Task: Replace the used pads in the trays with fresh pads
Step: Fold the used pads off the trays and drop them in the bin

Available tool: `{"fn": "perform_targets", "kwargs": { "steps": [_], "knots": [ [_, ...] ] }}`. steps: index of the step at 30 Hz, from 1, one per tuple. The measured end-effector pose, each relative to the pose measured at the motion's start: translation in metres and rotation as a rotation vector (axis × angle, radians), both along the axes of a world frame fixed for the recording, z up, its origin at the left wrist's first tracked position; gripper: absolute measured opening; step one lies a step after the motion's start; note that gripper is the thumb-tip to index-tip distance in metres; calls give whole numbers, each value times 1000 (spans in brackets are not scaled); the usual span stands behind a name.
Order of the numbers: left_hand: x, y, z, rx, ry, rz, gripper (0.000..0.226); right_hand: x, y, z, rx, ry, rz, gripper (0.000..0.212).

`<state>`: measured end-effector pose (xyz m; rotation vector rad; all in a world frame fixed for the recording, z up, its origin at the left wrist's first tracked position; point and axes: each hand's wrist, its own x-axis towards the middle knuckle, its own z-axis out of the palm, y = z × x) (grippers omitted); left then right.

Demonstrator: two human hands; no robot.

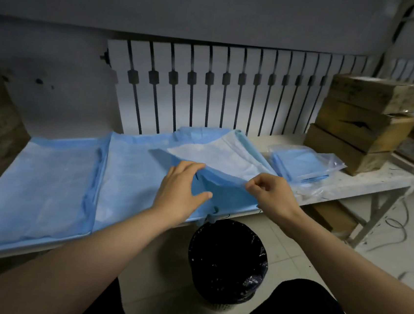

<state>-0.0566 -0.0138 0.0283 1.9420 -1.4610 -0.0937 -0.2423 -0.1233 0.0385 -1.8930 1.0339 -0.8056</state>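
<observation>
Two blue pads lie side by side on the white shelf: the left pad (42,180) spread flat, the middle pad (127,174) beside it. A further pad (226,156), white side up and partly folded, lies over the right end. My left hand (179,194) grips its blue near fold, thumb underneath. My right hand (271,191) pinches the same pad's near edge between thumb and fingers. A clear bag of folded blue pads (302,164) lies to the right on the shelf. No tray edges show under the pads.
A bin with a black liner (225,261) stands on the tiled floor below the shelf edge, between my knees. Stacked cardboard boxes (357,121) fill the shelf's right end. A white radiator (221,86) runs along the wall. Cables lie on the floor at right.
</observation>
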Motion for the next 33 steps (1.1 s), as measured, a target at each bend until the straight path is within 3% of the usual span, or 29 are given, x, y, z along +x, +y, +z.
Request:
{"fn": "perform_targets", "kwargs": {
  "steps": [5,15,20,24,26,28,31,33],
  "knots": [
    [-1,-15,5,-91,-27,-19,63,-10,2,13,44,-44,-2,12],
    [14,-41,1,21,-187,-15,62,-7,5,32,-17,-63,28,17],
    [34,-55,3,66,-247,26,80,-2,6,43,85,-202,79,19],
    [48,-60,7,156,-327,8,92,1,2,50,35,-274,38,21],
    [54,-63,7,210,-353,-1,82,3,0,53,-5,-307,1,20],
    [62,-65,5,229,-356,7,58,4,-4,56,-33,-347,-46,20],
    [76,-63,-2,264,-284,24,22,5,-8,61,-63,-353,-96,19],
    [83,-58,-5,288,-232,34,10,3,-10,62,-71,-319,-77,18]
  ]
}}
